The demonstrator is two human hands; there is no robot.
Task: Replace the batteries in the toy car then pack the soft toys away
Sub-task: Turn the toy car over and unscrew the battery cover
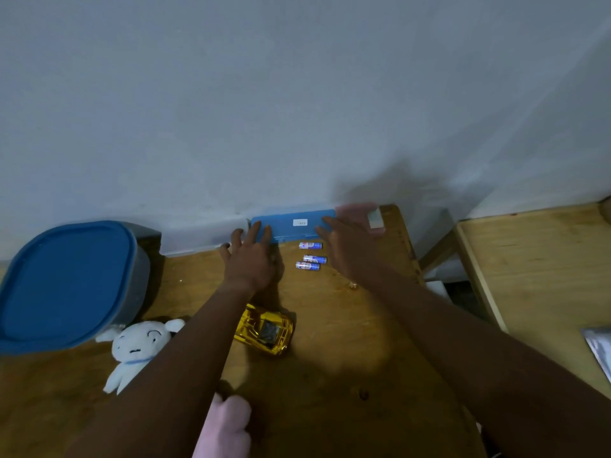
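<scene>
A flat blue box (294,226) lies against the wall at the back of the wooden table (347,358). My left hand (249,256) rests its straight fingers on the box's left end. My right hand (347,249) touches its right end with straight fingers. Three blue-and-white batteries (310,257) lie loose just in front of the box, between my hands. The gold toy car (264,330) sits nearer to me, partly under my left forearm. A white soft toy (137,350) lies to the car's left, and a pink soft toy (224,428) lies at the front edge.
A grey tub with a blue lid (66,285) stands at the left. A clear container (198,236) sits by the wall left of the blue box. A pink and white object (370,219) lies at the back right corner. A second wooden surface (535,276) stands to the right across a gap.
</scene>
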